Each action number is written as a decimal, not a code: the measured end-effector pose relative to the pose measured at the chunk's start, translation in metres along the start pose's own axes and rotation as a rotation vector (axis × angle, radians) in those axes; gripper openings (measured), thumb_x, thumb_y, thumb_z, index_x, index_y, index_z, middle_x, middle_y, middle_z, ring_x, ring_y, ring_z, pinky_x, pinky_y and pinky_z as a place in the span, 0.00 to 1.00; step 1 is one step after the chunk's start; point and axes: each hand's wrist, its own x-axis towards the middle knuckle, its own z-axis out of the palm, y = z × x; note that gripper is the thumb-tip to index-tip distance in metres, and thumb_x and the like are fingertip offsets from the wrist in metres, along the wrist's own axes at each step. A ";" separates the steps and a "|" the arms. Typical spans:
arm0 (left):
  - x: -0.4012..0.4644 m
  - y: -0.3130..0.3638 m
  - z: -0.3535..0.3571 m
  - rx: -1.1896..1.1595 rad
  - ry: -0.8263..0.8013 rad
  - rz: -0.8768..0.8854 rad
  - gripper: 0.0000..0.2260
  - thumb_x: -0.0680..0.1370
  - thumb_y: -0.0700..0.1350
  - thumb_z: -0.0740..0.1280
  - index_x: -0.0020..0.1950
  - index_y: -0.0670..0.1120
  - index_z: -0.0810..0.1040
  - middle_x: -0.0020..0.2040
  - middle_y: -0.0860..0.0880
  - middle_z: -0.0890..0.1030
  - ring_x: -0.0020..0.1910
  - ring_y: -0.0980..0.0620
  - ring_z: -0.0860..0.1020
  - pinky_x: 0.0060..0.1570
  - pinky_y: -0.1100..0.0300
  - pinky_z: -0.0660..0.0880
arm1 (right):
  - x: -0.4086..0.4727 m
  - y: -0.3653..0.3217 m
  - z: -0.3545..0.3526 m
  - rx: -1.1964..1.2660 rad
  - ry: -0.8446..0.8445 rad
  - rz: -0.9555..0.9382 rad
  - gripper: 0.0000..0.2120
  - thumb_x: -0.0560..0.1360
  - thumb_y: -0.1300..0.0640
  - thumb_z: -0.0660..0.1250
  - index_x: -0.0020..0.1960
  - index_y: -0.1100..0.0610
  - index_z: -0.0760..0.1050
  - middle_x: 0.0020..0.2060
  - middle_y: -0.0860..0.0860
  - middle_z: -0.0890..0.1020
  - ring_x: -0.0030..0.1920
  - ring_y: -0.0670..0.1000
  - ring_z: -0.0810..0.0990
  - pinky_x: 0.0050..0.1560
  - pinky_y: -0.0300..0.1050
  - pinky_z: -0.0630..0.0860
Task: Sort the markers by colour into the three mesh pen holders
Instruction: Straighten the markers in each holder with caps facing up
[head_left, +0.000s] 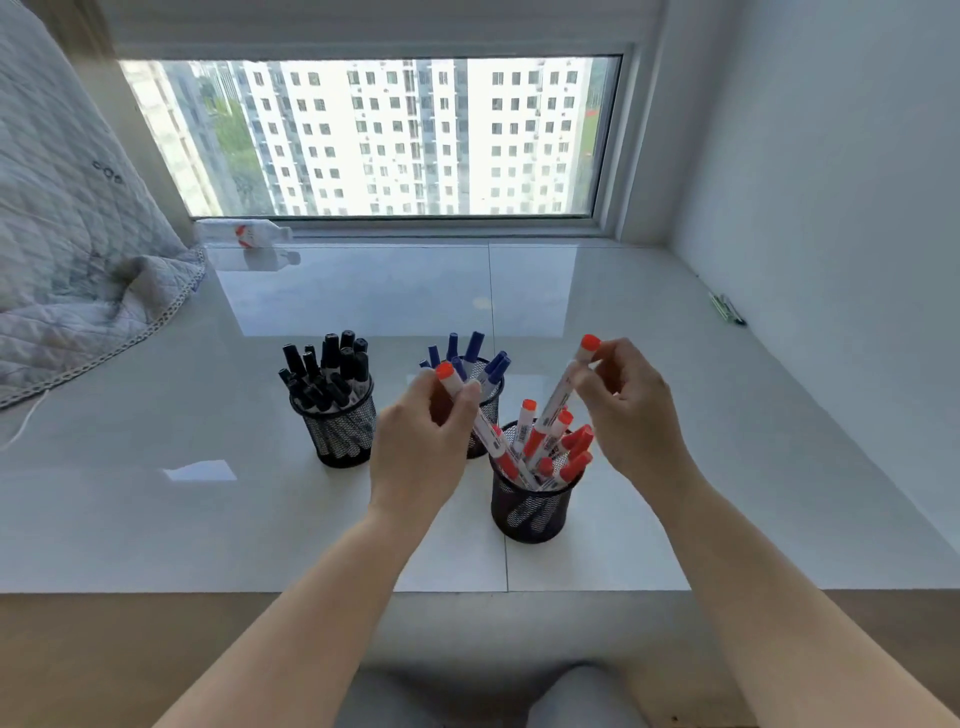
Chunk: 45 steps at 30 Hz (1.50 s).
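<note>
Each hand, left (423, 434) and right (631, 410), pinches 1 red-capped white marker (558, 392) over the black mesh holder (535, 506) at 5 o'clock; its crowded mouth could deflect either, toppling it.

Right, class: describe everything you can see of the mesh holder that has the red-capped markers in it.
The red-marker holder is a round cup of black wire mesh with a solid rim and base, standing upright on the glossy white tabletop, nearest the person and right of the other two holders. It is packed with white-barrelled red-capped markers leaning at angles. The left hand and right hand each pinch one red marker whose lower end reaches into it. Neither hand touches the mesh.
</note>
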 end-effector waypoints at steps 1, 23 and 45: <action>0.002 0.000 -0.003 -0.060 0.031 -0.026 0.11 0.74 0.56 0.63 0.38 0.51 0.76 0.27 0.55 0.73 0.28 0.59 0.71 0.30 0.69 0.66 | 0.002 -0.002 -0.002 0.090 0.019 0.039 0.07 0.75 0.57 0.61 0.39 0.49 0.69 0.28 0.46 0.71 0.25 0.40 0.68 0.28 0.30 0.66; 0.001 -0.002 0.000 -1.077 -0.242 -0.854 0.06 0.78 0.47 0.63 0.49 0.46 0.77 0.36 0.54 0.83 0.29 0.61 0.78 0.30 0.66 0.76 | -0.007 0.015 -0.004 0.571 0.011 0.395 0.08 0.75 0.64 0.64 0.53 0.55 0.70 0.42 0.53 0.84 0.46 0.51 0.81 0.53 0.47 0.77; -0.023 -0.024 0.027 -0.307 -0.147 -0.255 0.06 0.75 0.52 0.67 0.38 0.60 0.76 0.37 0.55 0.83 0.42 0.52 0.83 0.49 0.48 0.78 | -0.019 0.034 0.005 -0.391 -0.047 -0.037 0.06 0.72 0.55 0.69 0.45 0.57 0.77 0.37 0.50 0.78 0.41 0.51 0.74 0.41 0.41 0.68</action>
